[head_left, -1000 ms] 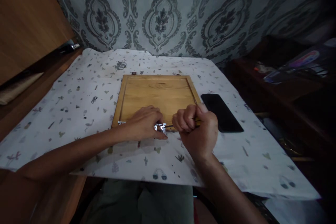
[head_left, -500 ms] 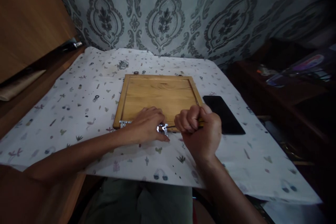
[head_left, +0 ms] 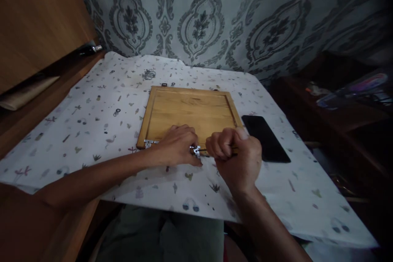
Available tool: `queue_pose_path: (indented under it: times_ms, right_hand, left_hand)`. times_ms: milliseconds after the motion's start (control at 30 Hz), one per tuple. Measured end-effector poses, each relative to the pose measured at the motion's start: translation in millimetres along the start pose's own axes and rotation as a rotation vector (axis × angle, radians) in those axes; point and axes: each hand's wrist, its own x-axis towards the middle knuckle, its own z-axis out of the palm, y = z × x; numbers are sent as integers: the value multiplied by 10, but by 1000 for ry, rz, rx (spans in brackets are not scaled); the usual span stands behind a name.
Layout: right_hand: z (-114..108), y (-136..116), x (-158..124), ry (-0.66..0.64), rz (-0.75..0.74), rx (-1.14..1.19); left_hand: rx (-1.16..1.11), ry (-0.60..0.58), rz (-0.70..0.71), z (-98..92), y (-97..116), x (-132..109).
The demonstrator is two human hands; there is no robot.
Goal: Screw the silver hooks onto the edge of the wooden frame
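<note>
A framed wooden panel (head_left: 190, 110) lies flat on a white patterned cloth (head_left: 92, 131). My left hand (head_left: 178, 145) rests curled on the panel's near edge, its fingertips pressing a small shiny metal hinge (head_left: 195, 151). My right hand (head_left: 236, 157) is a fist wrapped round a thin tool whose dark shaft (head_left: 203, 150) points left at that hinge. A second metal fitting (head_left: 149, 143) sits at the panel's near left corner.
A black phone (head_left: 265, 137) lies face down right of the panel. Small metal fittings (head_left: 167, 84) sit at the panel's far edge. A wooden board (head_left: 37, 20) leans at left, dark furniture with clutter (head_left: 353, 90) stands at right, and patterned wallpaper (head_left: 199, 20) is behind.
The view has shifted a little; both hands stay at the hinge on the near edge, with the right fist slightly closer to it.
</note>
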Motion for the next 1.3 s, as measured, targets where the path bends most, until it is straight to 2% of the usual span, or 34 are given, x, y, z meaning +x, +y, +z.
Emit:
queue_pose_path:
  times_ms: [433, 600, 1033, 1300]
  right_hand:
    - [-47, -86, 59, 123, 71, 6]
    - [-51, -161, 87, 146, 14, -7]
    - [14, -61, 135, 108, 58, -4]
    - [17, -64, 152, 132, 48, -64]
  left_hand:
    - [26, -36, -22, -57, 53, -7]
    - [43, -42, -13, -67, 48, 3]
    - [43, -30, 12, -26, 12, 19]
    - [67, -51, 2, -47, 31, 33]
